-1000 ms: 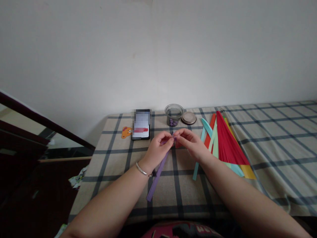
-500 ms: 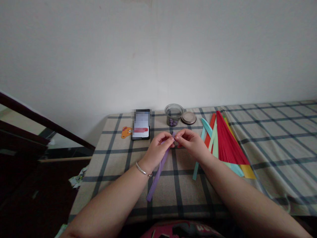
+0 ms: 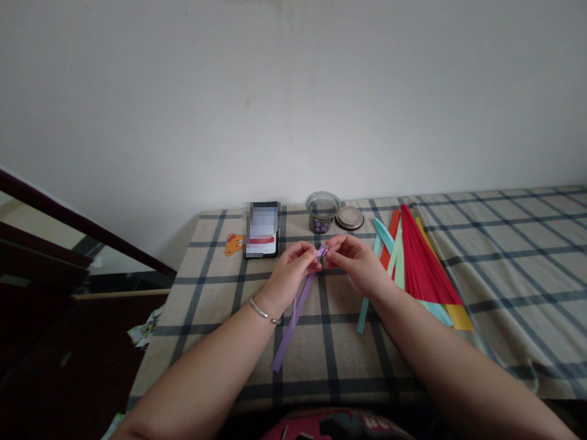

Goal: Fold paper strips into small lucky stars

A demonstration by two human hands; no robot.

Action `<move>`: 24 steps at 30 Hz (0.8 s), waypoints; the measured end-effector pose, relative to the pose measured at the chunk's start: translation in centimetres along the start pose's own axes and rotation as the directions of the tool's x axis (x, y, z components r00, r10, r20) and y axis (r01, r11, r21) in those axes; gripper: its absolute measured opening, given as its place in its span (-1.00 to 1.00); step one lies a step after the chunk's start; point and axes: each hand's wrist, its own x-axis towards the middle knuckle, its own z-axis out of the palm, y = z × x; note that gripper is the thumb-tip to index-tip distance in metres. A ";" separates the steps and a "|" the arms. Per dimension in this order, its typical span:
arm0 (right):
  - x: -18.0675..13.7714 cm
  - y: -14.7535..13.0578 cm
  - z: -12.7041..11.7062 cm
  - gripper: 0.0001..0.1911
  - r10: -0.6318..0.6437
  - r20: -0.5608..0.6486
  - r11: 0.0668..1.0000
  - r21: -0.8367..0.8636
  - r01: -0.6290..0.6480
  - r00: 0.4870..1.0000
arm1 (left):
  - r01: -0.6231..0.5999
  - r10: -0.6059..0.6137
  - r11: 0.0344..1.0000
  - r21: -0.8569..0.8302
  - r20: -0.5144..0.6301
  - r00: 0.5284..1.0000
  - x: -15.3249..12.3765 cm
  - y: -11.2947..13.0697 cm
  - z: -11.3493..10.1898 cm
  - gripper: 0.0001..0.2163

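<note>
Two hands pinch one purple strip [image 3: 285, 345] above the table [image 3: 206, 305]: left hand [image 3: 298, 264] just below its folded end, right hand [image 3: 352, 260] at the end itself. Its long axis slants leftward to the near edge, tail nearer the left hand.

Left of the tub [image 3: 320, 219], we have a gap before the phone [image 3: 263, 227]; right of it, the lid [image 3: 350, 216], then coloured strips [image 3: 428, 269], block us; in front, our hands [image 3: 294, 269] [image 3: 354, 263] and purple strip [image 3: 292, 330].
</note>
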 end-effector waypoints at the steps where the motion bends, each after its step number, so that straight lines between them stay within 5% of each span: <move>1: 0.0 0.0 0.0 -0.72 -0.006 0.000 1.000 -0.004 0.006 1.000 | -0.023 0.023 0.998 0.053 -0.005 1.000 0.0 -0.1 -0.1 -0.83; 6: 0.1 0.4 0.0 -0.78 -0.046 0.030 0.996 -0.072 0.048 0.998 | -0.291 0.300 0.867 0.405 0.043 0.953 0.0 -0.1 -0.5 -0.83; 9: 0.1 0.6 0.1 -0.80 -0.070 0.025 0.994 -0.084 0.072 0.997 | -0.346 0.337 0.797 0.495 0.111 0.935 0.0 -0.1 -0.5 -0.85; 24: 0.0 0.5 0.0 -0.81 -0.001 0.083 0.986 0.164 -0.012 0.997 | -0.181 0.186 0.957 0.225 0.001 0.983 0.2 -0.4 -0.4 -0.81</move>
